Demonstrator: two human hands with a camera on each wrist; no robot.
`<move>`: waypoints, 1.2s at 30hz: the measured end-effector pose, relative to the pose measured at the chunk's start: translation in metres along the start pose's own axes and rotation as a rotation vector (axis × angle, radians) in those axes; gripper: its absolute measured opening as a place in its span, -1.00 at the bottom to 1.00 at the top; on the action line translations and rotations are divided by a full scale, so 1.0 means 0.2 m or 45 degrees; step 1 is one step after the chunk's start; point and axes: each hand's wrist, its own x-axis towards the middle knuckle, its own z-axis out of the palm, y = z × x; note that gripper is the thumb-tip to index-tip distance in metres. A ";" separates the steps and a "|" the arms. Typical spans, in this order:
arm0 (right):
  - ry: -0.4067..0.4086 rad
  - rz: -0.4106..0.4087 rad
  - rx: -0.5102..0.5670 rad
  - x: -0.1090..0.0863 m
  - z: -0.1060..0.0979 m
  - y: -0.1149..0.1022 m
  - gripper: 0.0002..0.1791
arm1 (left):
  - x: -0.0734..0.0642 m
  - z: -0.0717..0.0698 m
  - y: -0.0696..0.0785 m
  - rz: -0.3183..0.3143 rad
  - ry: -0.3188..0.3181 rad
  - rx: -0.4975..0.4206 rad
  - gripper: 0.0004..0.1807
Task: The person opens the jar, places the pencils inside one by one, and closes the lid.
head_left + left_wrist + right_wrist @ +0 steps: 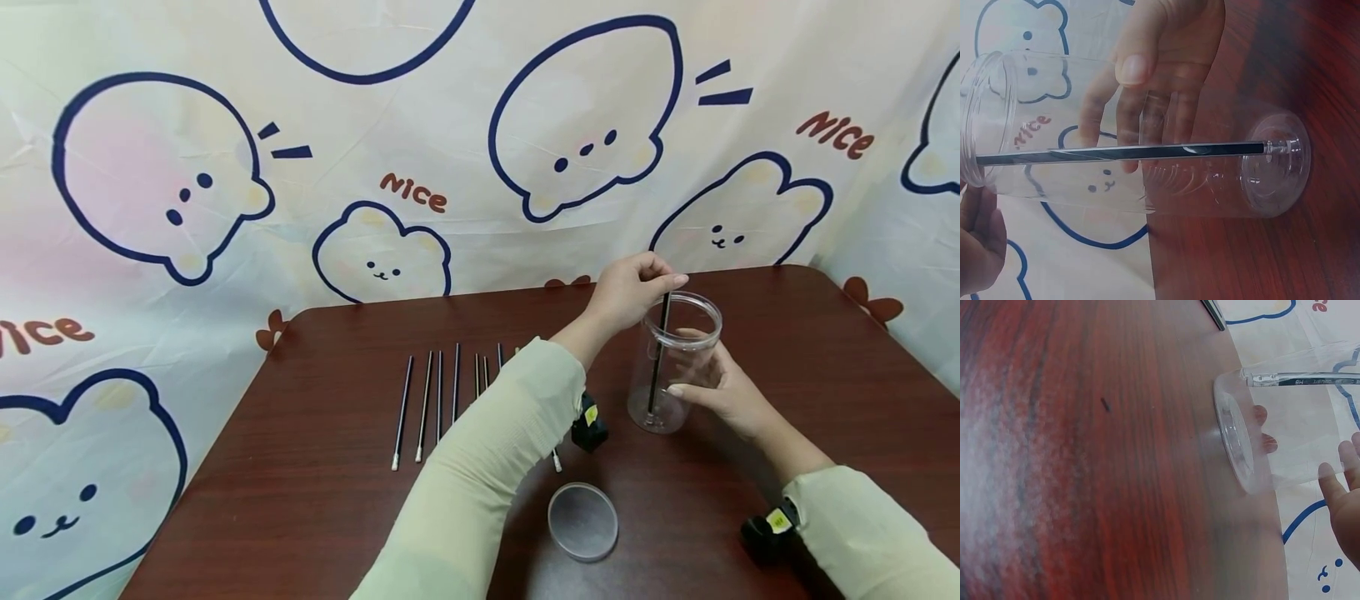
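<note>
A clear plastic jar (686, 358) with a ringed rim stands on the table, its mouth uncovered. My right hand (731, 396) holds it from the right side, thumb in front and fingers behind, as the left wrist view also shows. At the mouth, my left hand (633, 292) pinches the upper end of a dark pencil (658, 358). The pencil slants down inside the jar, and its eraser end (1275, 147) is close to the base. "HB" lettering shows on the pencil (1316, 379) in the right wrist view.
Several pencils (402, 412) lie in a row left of the jar, partly hidden by the left sleeve (487, 450). A round clear lid (582, 522) lies nearer the front. Black wrist devices (590, 425) are on both arms. A printed cloth (465, 133) hangs behind the table.
</note>
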 end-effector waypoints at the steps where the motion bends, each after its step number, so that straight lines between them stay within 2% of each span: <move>1: 0.000 0.002 -0.005 0.00 0.00 0.00 -0.27 | 0.00 0.00 0.00 0.009 -0.003 0.001 -0.84; 11: -0.015 -0.005 0.006 0.01 -0.01 0.00 -0.27 | -0.02 0.01 0.01 0.098 -0.106 0.053 -0.86; 16: -0.024 0.007 0.002 0.01 -0.02 0.01 -0.27 | -0.02 0.02 0.01 0.102 -0.146 0.123 -0.86; 20: -0.024 0.016 0.000 0.01 -0.02 0.00 -0.26 | -0.02 0.02 0.02 0.082 -0.184 0.121 -0.87; 24: -0.031 0.014 -0.001 0.01 -0.01 0.00 -0.26 | -0.02 0.02 0.01 0.072 -0.179 0.054 -0.90; 28: -0.032 -0.001 0.016 0.01 -0.01 -0.01 -0.27 | -0.03 -0.01 0.00 0.058 -0.145 -0.088 -0.87; 32: -0.021 -0.033 0.064 0.01 0.00 0.00 -0.28 | -0.03 -0.07 -0.02 0.019 -0.134 -0.232 -0.82; 36: -0.015 -0.046 0.098 0.01 0.00 0.01 -0.28 | -0.05 -0.15 -0.05 -0.077 -0.196 -0.370 -0.77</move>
